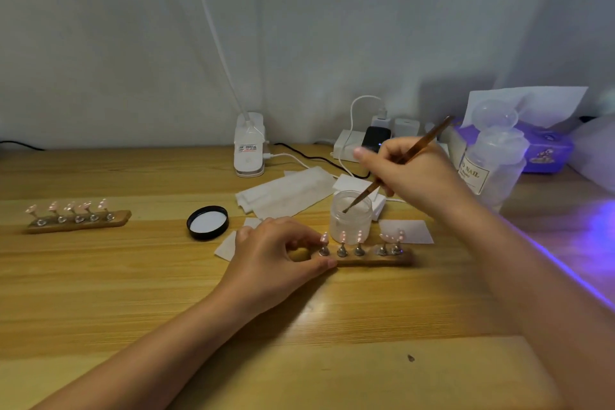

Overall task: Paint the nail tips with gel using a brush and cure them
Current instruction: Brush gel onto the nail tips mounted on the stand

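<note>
We hold the wooden strip of the nail stand (372,259) at its left end with our left hand (276,253), thumb and fingers pinching it, so that the five pink nail tips (342,236) do not slide on the table (133,276) while we work. Our right hand (412,173) grips the brush (399,163) like a pen, its tip dipped in the open gel jar (351,216) just behind the stand, probably to load gel. The black lid (208,222) lies aside, and a second stand (78,218) waits far left.
</note>
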